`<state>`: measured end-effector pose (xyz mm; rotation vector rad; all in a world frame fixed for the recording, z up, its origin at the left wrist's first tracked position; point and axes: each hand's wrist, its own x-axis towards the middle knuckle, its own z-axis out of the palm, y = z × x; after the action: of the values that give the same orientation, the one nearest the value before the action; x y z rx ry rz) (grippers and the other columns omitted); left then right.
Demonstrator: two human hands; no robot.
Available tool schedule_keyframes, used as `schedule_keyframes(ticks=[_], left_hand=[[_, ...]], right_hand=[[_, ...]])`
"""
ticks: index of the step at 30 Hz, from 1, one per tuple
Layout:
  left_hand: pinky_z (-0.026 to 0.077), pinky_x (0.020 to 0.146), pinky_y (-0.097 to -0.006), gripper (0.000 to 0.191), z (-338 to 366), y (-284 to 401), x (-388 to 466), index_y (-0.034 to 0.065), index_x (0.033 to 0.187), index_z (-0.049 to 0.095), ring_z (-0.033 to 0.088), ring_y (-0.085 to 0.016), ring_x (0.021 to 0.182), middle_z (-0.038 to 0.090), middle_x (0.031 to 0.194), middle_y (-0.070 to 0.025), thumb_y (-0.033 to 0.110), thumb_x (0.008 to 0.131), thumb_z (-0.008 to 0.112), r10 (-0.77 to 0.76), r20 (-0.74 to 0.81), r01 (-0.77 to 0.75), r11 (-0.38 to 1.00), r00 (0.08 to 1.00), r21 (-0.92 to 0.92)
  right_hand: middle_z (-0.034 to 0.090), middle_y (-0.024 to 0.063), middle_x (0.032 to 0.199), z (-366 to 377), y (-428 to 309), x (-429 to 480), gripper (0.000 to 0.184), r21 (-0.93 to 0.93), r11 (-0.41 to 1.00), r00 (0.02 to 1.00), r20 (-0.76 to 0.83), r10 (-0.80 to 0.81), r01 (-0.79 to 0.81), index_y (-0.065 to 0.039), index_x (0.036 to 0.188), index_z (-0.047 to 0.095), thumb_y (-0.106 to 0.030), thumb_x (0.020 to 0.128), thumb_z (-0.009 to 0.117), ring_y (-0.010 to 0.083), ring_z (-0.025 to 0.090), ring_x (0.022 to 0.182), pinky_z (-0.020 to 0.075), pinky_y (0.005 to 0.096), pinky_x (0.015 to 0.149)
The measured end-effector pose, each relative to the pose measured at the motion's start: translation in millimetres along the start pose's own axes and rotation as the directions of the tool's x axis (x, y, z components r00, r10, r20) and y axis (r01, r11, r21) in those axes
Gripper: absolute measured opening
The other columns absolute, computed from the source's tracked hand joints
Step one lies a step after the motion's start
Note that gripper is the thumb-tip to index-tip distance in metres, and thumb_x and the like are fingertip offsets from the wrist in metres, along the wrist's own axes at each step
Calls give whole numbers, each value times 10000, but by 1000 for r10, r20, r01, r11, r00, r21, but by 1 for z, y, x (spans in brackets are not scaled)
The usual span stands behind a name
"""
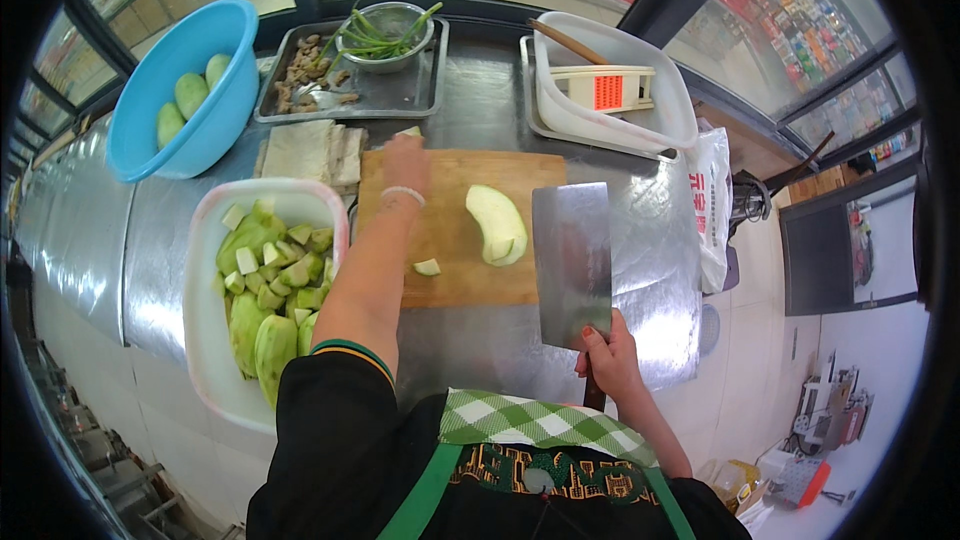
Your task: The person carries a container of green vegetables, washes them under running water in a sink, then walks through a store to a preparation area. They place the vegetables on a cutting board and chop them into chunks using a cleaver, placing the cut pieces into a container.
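My right hand (611, 360) grips the wooden handle of a cleaver (574, 262), its broad blade raised at the right edge of the wooden cutting board (450, 292). A pale green piece of peeled gourd or melon (496, 225) lies on the board, left of the blade. Near the board's lower left sits a small cut wedge (427, 267). My left hand (406, 157) reaches to the board's far left corner, beside a small pale green piece (410, 132); whether the fingers hold it cannot be told. Left of my forearm, a white tub (196, 300) holds peeled pieces and chunks.
A blue basin (240, 75) with whole green produce stands back left. Behind the board's left side are folded cloths (300, 152) and a metal tray (360, 118) holding ginger-like pieces and a bowl (375, 64) of green stalks. A white bin (667, 101) holding a grater stands back right.
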<state>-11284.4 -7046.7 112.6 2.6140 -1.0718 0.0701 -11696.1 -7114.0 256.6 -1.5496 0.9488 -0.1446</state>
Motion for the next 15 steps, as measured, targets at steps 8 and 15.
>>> schedule_keyframes(ticks=[8, 15], left_hand=[[481, 851, -451, 393, -5, 5, 37, 54, 1120, 616, 572, -342, 1029, 594, 1101, -163, 276, 805, 687, -353, 69, 354, 935, 933, 6], [478, 831, -454, 302, -47, 41, -41, 75, 1063, 615, 552, -366, 1005, 579, 1037, -183, 237, 815, 676, -205, -126, 158, 938, 971, -308]], right_hand=[[565, 73, 649, -10, 13, 2, 204, -53, 998, 1000, -3, 15, -15, 14, 1080, 477, -125, 934, 509, 135, 559, 483, 458, 291, 455], [569, 72, 659, -12, 12, 10, 237, 3, 1000, 1000, 7, 11, -11, 17, 1122, 466, -126, 938, 510, 127, 552, 481, 456, 282, 455]])
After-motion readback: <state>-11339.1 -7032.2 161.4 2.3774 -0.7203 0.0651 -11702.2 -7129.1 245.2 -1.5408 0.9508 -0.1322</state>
